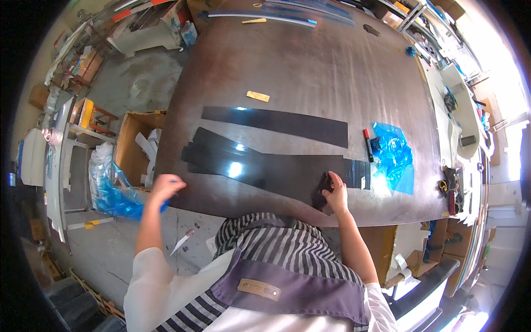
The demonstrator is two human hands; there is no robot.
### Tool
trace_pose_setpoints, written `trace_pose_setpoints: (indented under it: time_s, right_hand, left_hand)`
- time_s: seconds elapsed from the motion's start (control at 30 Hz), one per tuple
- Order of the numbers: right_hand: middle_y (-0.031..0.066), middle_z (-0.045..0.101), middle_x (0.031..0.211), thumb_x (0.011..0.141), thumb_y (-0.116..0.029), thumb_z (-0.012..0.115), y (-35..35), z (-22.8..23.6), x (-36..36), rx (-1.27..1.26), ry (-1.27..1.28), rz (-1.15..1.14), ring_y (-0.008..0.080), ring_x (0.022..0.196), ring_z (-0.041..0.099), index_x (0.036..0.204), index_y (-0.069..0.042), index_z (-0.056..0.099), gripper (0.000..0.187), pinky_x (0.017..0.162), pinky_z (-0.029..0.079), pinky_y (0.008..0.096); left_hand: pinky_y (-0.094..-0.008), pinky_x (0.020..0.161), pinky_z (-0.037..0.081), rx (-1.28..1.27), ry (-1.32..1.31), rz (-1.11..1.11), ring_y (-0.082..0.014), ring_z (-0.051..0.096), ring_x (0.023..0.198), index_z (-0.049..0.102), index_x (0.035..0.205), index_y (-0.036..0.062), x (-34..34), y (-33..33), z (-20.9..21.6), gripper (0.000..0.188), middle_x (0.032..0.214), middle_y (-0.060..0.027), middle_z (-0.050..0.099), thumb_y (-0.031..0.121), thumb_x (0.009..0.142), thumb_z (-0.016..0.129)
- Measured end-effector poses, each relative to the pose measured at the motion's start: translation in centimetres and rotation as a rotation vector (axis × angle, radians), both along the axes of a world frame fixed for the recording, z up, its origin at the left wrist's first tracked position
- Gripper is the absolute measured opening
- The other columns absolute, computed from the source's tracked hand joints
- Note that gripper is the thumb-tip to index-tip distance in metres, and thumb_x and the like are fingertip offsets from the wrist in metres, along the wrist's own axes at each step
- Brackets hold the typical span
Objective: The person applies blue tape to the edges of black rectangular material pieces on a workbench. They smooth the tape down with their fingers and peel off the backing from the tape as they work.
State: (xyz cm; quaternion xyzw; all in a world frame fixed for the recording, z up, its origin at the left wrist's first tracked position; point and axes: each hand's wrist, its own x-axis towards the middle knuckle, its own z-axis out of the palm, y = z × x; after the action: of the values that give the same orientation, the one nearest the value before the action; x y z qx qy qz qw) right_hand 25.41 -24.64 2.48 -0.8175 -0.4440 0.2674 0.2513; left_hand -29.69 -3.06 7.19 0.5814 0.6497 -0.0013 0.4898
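Several glossy dark strips lie overlapped and fanned on the brown table [310, 61] in front of me. The widest dark strip [282, 174] is on top, and a separate dark strip [276, 124] lies beyond it. At the right end of the top strip, my right hand [336, 195] is curled with thumb and fingers at its edge; a dark reflection shows beside them. My left hand [166, 189] is above the table's near left edge, fingers pinched together. What it holds, if anything, I cannot make out. Crumpled blue film [124, 203] hangs just below it.
Right of the strips lie a red-capped black marker [368, 145] and crumpled blue film [392, 155]. A small yellow piece [258, 96] lies farther back. Left of the table stands a cardboard box [128, 141] with white scraps. Tools [452, 191] sit at the right edge.
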Motion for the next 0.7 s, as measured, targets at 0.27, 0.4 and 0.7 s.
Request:
trace_pose_setpoints:
  time_s: [0.27, 0.4, 0.7]
  right_hand:
    - [0.0128, 0.047, 0.144, 0.066, -0.004, 0.081, 0.7, 3.1, -1.3, -0.016, -0.364, 0.202, 0.0342, 0.133, 0.043, 0.138, -0.008, 0.051, 0.078, 0.111, 0.038, 0.0427]
    - [0.0121, 0.042, 0.150, 0.067, -0.008, 0.080, 0.4, 2.3, -0.9, -0.085, -0.423, 0.277, 0.0327, 0.141, 0.036, 0.143, -0.009, 0.047, 0.083, 0.116, 0.030, 0.0437]
    - [0.0112, 0.051, 0.131, 0.062, -0.008, 0.083, 2.1, 4.1, 0.0, -0.083, -0.398, 0.321, 0.0325, 0.126, 0.046, 0.134, -0.010, 0.054, 0.077, 0.109, 0.034, 0.0441]
  left_hand:
    - [-0.0458, 0.087, 0.054, 0.522, -0.006, -0.811, -0.0335, 0.063, 0.107, 0.056, 0.130, 0.0089, 24.6, -5.7, 0.8, 0.052, 0.131, -0.0091, 0.053, 0.017, 0.082, 0.073]
    - [-0.0447, 0.085, 0.055, 0.596, -0.044, -0.822, -0.0338, 0.065, 0.103, 0.052, 0.134, 0.0056, 29.9, -3.8, -0.6, 0.059, 0.134, -0.0097, 0.050, 0.011, 0.080, 0.075]
    - [-0.0450, 0.085, 0.056, 0.499, -0.034, -0.858, -0.0345, 0.066, 0.100, 0.053, 0.127, 0.0074, 32.6, -3.0, -2.3, 0.067, 0.128, -0.0086, 0.048, 0.009, 0.068, 0.084]
